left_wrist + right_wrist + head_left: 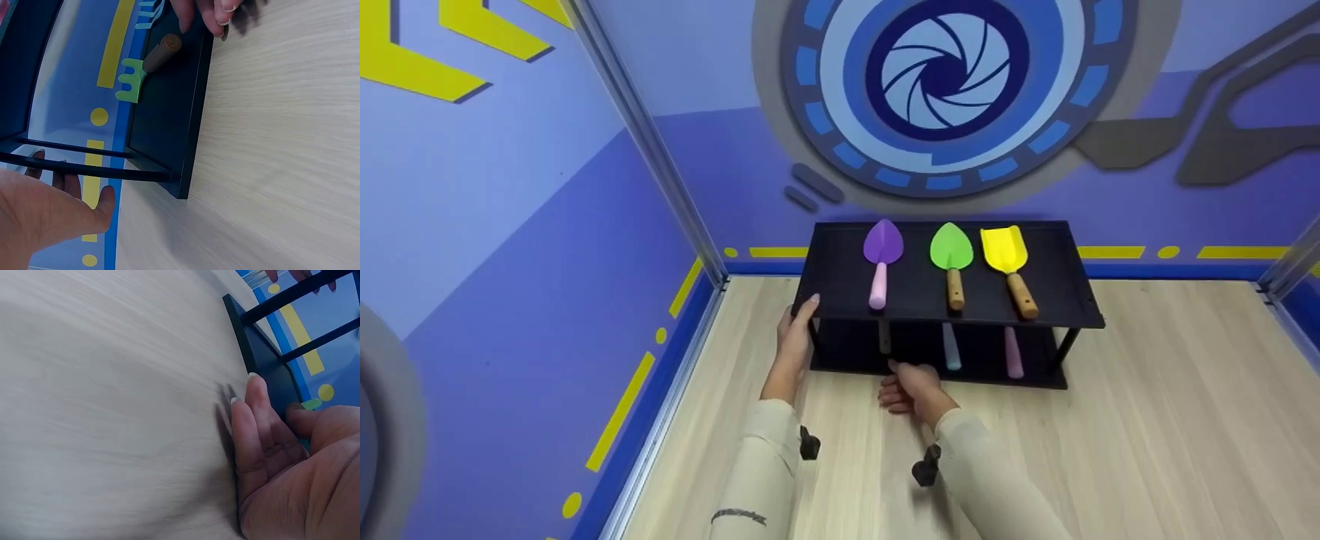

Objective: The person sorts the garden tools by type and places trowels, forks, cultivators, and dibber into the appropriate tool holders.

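Observation:
A black two-tier rack [840,300] stands against the back wall. On its top tier lie a purple trowel [883,244] with a pink handle, a green trowel [951,244] and a yellow shovel [1003,247] with wooden handles. My left hand [793,341] holds the top tier's left edge, thumb above. At the lower tier's front edge is my right hand [913,386], its fingers [250,433] fairly straight. Close to its thumb lies a green hand rake [132,81] with a brown handle; I see no grasp on it. A light blue rake [151,14] lies beyond.
A pink handle [1014,352] shows on the lower tier's right, its head hidden under the top tier. A pale wood-grain table [1170,420] extends in front. Blue printed panels [540,247] with a metal corner post [652,142] rise at the left and back.

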### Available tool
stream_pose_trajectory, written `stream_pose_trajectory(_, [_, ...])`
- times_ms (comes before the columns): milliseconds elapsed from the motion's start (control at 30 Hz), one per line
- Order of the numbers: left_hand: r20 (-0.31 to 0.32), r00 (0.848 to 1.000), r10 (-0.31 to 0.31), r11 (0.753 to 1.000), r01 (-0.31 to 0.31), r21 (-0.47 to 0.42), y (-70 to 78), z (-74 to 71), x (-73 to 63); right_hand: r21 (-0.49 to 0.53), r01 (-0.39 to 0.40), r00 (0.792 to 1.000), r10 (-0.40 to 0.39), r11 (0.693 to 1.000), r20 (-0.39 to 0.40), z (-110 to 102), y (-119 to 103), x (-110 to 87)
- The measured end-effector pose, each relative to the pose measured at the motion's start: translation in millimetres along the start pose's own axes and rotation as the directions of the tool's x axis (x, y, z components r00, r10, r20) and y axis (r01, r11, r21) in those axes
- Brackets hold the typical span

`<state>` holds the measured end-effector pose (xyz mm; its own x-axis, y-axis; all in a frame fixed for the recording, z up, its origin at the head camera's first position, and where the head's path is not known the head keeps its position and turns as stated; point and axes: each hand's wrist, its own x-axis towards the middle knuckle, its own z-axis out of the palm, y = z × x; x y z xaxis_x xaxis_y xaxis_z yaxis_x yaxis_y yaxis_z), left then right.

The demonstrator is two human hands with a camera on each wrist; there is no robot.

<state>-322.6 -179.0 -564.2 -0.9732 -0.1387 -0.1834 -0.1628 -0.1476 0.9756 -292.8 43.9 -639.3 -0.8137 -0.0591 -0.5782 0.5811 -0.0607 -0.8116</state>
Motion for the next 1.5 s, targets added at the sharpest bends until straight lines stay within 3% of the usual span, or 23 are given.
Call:
stream_pose_trajectory(533, [0.043, 0.998, 0.042, 0.998, -0.041, -0.042, 0.6, -0.3, 2.4, 0.054, 0.026, 0.999, -0.025, 0.998, -0.030, 1.0, 3.5, 0.0])
stream_pose_trajectory(733, [-0.010, 1.000, 0.029, 0.999, -0.029, 0.026, 1.5, -3.9, -1.9, 0.061, 0.037, 0.999, -0.036, 0.997, -0.017, 2.9, 7.2, -1.4])
stream_pose_trajectory(833, [-0.001, 1.000, 0.030, 0.999, -0.030, 0.033, 2.3, -1.3, -0.9, 0.082, 0.051, 0.998, -0.049, 0.995, -0.024, 0.0, 6.7, -1.8])
stream_pose_trajectory(1033, [-0.020, 0.999, -0.034, 0.998, 0.035, 0.055, 0.7, 1.1, -2.5, 0.096, 0.079, 0.997, -0.080, 0.992, -0.002, -10.7, 13.8, -9.8])
stream_pose_trajectory(1133, [-0.021, 0.999, -0.035, 0.998, 0.036, 0.055, 0.5, 0.8, -3.8, 0.042, 0.111, 0.993, -0.112, 0.993, 0.025, -20.0, 17.6, -21.8])
stream_pose_trajectory(1267, [-0.034, 0.999, -0.030, 0.997, 0.032, 0.068, -1.3, 0.7, -7.7, -0.103, 0.184, 0.983, -0.181, 0.977, 0.043, -40.9, 20.1, -46.3])
stream_pose_trajectory(1367, [-0.051, 0.999, 0.003, 0.998, 0.000, 0.069, -7.0, 1.2, -13.7, -0.224, 0.259, 0.965, -0.261, 0.940, 0.021, -64.1, 20.7, -66.4])
stream_pose_trajectory(1500, [-0.070, 0.992, 0.108, 0.993, -0.104, 0.056, -30.1, -3.5, -31.4, -0.363, 0.335, 0.922, -0.383, 0.870, -0.067, -106.3, 19.8, -87.9])
